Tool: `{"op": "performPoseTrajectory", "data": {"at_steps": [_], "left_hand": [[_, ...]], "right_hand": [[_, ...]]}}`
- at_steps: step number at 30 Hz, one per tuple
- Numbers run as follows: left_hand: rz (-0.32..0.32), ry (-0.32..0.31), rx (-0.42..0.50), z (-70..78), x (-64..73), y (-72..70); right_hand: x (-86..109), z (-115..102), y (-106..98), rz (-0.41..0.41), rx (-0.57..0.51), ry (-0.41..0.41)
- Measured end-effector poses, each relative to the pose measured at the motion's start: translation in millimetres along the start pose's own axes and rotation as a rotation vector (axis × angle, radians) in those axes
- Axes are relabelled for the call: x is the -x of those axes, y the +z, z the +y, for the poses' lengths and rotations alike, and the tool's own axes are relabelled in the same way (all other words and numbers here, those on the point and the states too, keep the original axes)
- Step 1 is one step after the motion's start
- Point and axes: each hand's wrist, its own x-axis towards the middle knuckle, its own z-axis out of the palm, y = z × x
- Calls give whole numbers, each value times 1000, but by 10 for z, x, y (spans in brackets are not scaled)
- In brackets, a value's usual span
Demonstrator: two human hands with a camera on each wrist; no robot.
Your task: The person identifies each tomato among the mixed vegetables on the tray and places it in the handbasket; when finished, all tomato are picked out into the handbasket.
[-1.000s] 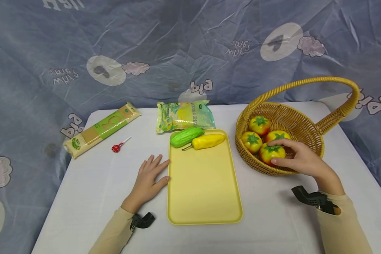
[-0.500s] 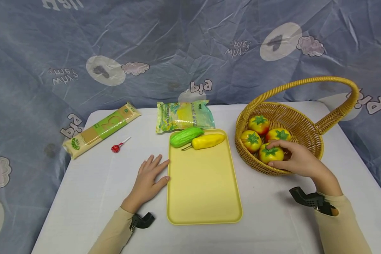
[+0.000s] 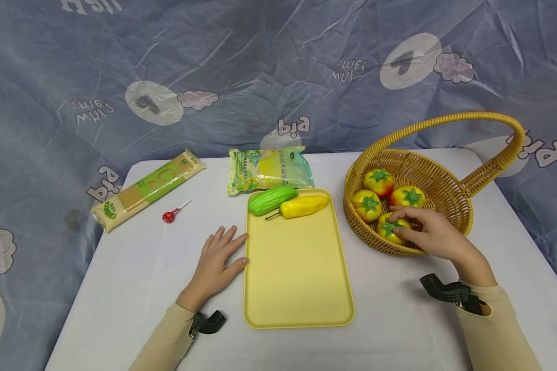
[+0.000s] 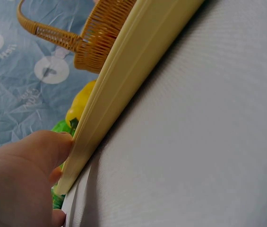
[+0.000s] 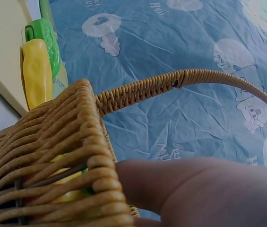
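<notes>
My right hand (image 3: 433, 232) is in the wicker basket (image 3: 450, 193), thumb and forefinger loosely bent against the nearest yellow-red tomato (image 3: 390, 231). Its thumb lies over the tomato's green leafy top, and the other fingertips are partly hidden. Several such tomatoes sit together in the basket's left part. In the right wrist view the basket's woven wall (image 5: 90, 156) mostly screens the tomatoes. My left hand (image 3: 217, 265) lies flat with spread fingers on the table, forefinger and thumb touching the left rim of the yellow tray (image 3: 301, 273); the left wrist view shows its thumb (image 4: 53, 146) at that rim.
At the tray's far end lie a bumpy green cucumber (image 3: 273, 200) and a yellow pepper (image 3: 305, 206). Behind stands a green-yellow soft pack (image 3: 272, 170). A red lollipop (image 3: 169, 217) and a long beige-green packet (image 3: 149, 190) lie left. The basket's tall handle (image 3: 445, 119) arches over it.
My right hand has shifted slightly left, and the tomato under it has slid a little left with it. Its thumb has come up from the tomato's near side onto its top. The left hand stays still.
</notes>
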Motion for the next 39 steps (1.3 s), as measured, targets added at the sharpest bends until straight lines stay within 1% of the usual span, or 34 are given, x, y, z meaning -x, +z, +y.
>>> {"op": "performPoseTrajectory", "data": {"at_steps": [5, 10, 13, 17, 20, 22, 27, 30, 35, 39], "left_hand": [[-4, -6, 0, 0, -3, -4], [-6, -8, 1, -5, -3, -3], [-6, -7, -1, -4, -5, -3], [-5, -6, -3, 0, -7, -8], [-7, -6, -4, 2, -7, -10], [-9, -8, -6, 2, -7, -9], [-11, -7, -5, 5, -6, -6], [-13, -9, -1, 11, -5, -7], [-14, -10, -6, 12, -4, -10], [-10, -7, -5, 7, -3, -12]], "right_hand": [[0, -23, -14, 16, 28, 3], [17, -41, -49, -15, 41, 17], [43, -35, -74, -30, 65, -7], [72, -13, -98, -17, 125, -53], [79, -5, -109, -14, 144, -63], [75, -9, -114, -28, 131, -49], [65, -48, -121, -88, 94, 68], [75, -58, -125, -113, 98, 103], [62, -53, -101, -102, 115, 111], [19, -36, -70, -91, 135, 158]]}}
